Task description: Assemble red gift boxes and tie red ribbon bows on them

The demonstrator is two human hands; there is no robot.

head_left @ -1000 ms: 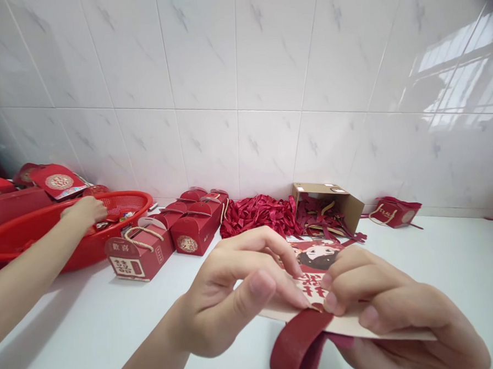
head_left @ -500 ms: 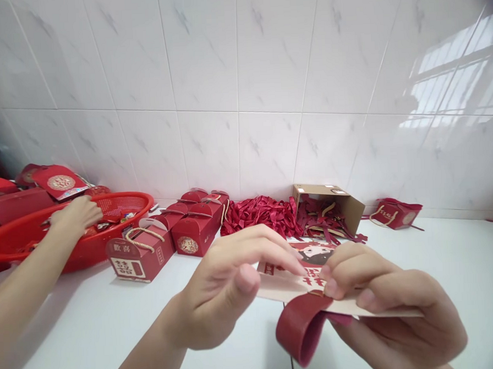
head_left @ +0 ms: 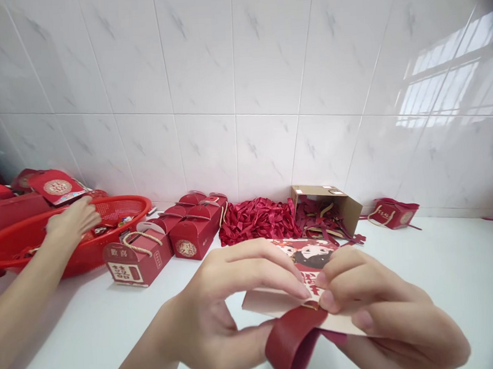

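Between my hands is a printed cardboard gift box (head_left: 316, 245), red and cream with a cartoon figure and red characters. A dark red strap loop (head_left: 293, 336) comes out of its near edge. My left hand (head_left: 220, 307) has its fingertips on the printed face near the strap's slot, and its thumb reaches under, against the strap. My right hand (head_left: 385, 309) pinches the box's right side, fingers on top and the thumb at the near edge. The underside of the box is mostly hidden.
At left, another person's hand (head_left: 72, 221) reaches into a red plastic basket (head_left: 135, 204) of small wrapped items. Red gift boxes (head_left: 195, 231) stand beside it. Behind lie a heap of red ribbons (head_left: 259, 221), a tipped cardboard carton (head_left: 351, 212) of straps and a small red box (head_left: 394, 212).
My left hand has closed in, its thumb swinging down from above to the strap and its fingertips reaching the slot. The box and both hands sit slightly lower in view.
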